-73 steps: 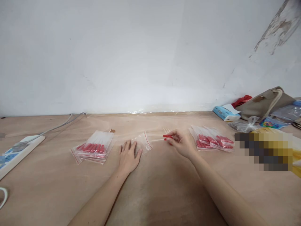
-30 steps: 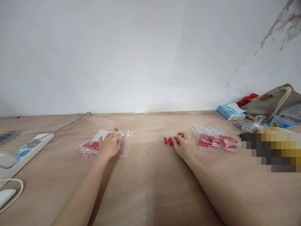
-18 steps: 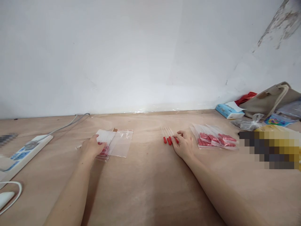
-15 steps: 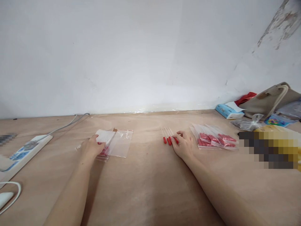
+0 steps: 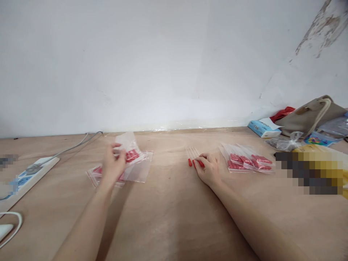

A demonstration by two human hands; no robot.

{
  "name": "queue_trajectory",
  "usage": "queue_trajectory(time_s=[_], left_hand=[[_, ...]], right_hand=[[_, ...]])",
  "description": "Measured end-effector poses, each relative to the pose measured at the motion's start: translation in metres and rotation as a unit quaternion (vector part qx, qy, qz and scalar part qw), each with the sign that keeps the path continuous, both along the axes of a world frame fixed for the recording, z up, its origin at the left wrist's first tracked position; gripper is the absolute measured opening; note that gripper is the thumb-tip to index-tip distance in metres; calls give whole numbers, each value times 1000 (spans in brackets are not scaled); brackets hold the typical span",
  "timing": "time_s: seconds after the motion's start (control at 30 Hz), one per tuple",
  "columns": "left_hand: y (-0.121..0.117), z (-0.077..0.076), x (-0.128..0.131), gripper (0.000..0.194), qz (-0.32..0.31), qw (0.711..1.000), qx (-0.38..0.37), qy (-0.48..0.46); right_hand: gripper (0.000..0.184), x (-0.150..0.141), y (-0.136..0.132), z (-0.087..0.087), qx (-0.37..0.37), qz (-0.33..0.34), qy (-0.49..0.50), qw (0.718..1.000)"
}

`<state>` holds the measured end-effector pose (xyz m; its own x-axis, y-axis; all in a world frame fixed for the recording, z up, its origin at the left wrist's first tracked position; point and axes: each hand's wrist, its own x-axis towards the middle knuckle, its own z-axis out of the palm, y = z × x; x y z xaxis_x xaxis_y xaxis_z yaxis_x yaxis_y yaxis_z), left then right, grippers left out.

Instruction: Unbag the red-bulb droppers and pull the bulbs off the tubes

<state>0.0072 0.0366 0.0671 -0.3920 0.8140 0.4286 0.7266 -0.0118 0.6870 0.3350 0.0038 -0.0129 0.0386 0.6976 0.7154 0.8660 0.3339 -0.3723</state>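
My left hand (image 5: pixel 114 161) is closed on a clear zip bag (image 5: pixel 130 146) with red-handled pieces in its lower part, lifted a little off the table. Under that hand lie more flat zip bags (image 5: pixel 143 172), one of them with red pieces showing at its left. My right hand (image 5: pixel 208 166) rests on the table with its fingers curled over the red ends of several thin red-handled sticks (image 5: pixel 190 162). Their pale, narrow shafts point away from me. Just right of this hand lie overlapping zip bags (image 5: pixel 244 161) filled with red-handled sticks.
On the left a white power strip (image 5: pixel 40 177) lies with a grey cable (image 5: pixel 73 145). At the back right are a blue tissue box (image 5: pixel 263 128), a beige bag (image 5: pixel 304 117) and a knotted plastic bag (image 5: pixel 288 141). A white wall (image 5: pixel 168 72) closes off the table's far edge.
My left hand has raised a zip bag off the pile and moved it slightly right, uncovering red pieces beneath. My right hand has shifted slightly left over the sticks.
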Motion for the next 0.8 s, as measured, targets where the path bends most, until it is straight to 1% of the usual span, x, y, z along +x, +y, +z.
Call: queue_trajectory(time_s=[0.03, 0.07, 0.1, 0.17, 0.2, 0.27, 0.33, 0.47, 0.53, 0.6, 0.63, 0.67, 0.7, 0.77, 0.8], left_hand=[[-2, -7, 18, 31, -61, 997, -11, -54], [-4, -15, 37, 31, -108, 990, -19, -91], [-7, -24, 56, 28, -134, 984, -28, -113], [-13, -43, 87, 21, -188, 968, -59, -157], [-15, -51, 98, 20, -205, 960, -74, -178], [-20, -64, 112, 22, -241, 950, -88, -179], [-24, -70, 116, 25, -265, 945, -97, -165], [-31, -67, 113, 31, -304, 940, -109, -109], [-35, -65, 111, 36, -310, 945, -85, -56], [-40, -65, 109, 44, -308, 951, -35, 14], [-42, -66, 108, 45, -310, 949, -5, 50], [-43, -67, 108, 41, -316, 945, 23, 82], [-44, -68, 108, 33, -330, 937, 46, 107], [-45, -70, 108, 15, -373, 916, 70, 129], [-45, -71, 108, 13, -393, 908, 73, 128]], right_hand=[[16, -2, -2, 1, 2, 20, -4, 1000], [15, -5, -5, 3, 0, 46, -12, 999], [15, -7, -8, 5, -4, 76, -25, 997], [25, -12, -13, 7, -11, 138, -61, 988], [33, -15, -15, 8, -12, 166, -79, 983], [41, -20, -17, 8, -9, 203, -109, 973], [41, -23, -17, 6, 2, 229, -135, 964], [21, -26, -15, 2, 43, 253, -154, 954], [18, -25, -13, 2, 52, 250, -139, 957], [18, -22, -13, 2, 49, 238, -120, 963], [17, -21, -12, 1, 47, 228, -111, 966], [15, -20, -12, 1, 45, 218, -103, 969], [14, -19, -12, 1, 44, 208, -98, 972], [11, -19, -12, 1, 41, 191, -91, 976], [11, -19, -12, 1, 39, 186, -90, 978]])
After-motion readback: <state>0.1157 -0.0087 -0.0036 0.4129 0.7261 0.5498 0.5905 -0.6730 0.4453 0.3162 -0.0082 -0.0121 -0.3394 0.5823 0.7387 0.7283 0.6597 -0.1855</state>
